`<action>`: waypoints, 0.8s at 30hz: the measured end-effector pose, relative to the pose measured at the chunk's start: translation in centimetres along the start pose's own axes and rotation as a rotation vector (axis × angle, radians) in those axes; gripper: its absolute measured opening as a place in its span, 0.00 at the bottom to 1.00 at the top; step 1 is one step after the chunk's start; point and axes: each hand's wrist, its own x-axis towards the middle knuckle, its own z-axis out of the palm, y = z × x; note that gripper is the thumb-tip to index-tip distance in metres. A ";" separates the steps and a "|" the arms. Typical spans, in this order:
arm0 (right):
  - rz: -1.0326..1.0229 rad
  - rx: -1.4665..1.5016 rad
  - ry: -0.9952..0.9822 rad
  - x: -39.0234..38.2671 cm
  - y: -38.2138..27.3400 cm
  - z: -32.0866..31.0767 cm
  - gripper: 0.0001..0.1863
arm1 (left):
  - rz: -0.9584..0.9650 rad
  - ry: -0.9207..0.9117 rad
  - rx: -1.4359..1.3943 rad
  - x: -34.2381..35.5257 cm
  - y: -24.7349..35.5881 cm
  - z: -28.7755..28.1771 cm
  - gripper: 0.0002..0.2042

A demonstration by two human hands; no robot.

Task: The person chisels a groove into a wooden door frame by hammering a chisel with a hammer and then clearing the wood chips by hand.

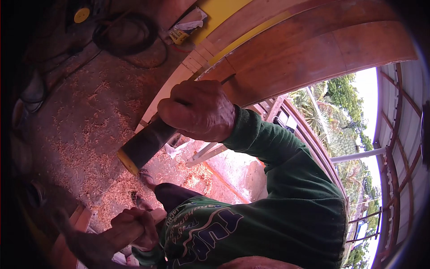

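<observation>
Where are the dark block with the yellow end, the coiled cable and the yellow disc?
Dark block (149, 142): head view, on its dark side.
Coiled cable (102, 38): head view, on its left strands.
Yellow disc (82, 15): head view, on its face.

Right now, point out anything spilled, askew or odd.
Wood shavings litter the floor like unswept waste, and a dark cable lies loosely looped toward the upper left, a possible trip hazard.

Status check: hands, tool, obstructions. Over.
Right hand gripping dark, yellow-ended tool. Tool near curved wooden panel, contact unclear. Left hand low, grip unclear. Wood shavings strewn below.
</observation>
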 end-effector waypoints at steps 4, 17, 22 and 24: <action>0.033 0.017 -0.047 0.5 -0.4 0.0 0.18 | -0.411 0.177 0.118 0.7 -1.7 4.2 0.14; 0.053 -0.041 -0.064 0.3 0.1 0.3 0.16 | -0.510 -0.276 0.469 2.7 -3.1 0.8 0.15; 0.128 -0.225 -0.196 -0.9 -0.6 4.0 0.10 | -0.735 0.208 0.073 2.6 0.1 -1.4 0.12; 0.197 -0.155 -0.251 -1.6 -0.7 4.7 0.08 | -0.576 0.237 0.246 2.1 -0.8 -2.0 0.11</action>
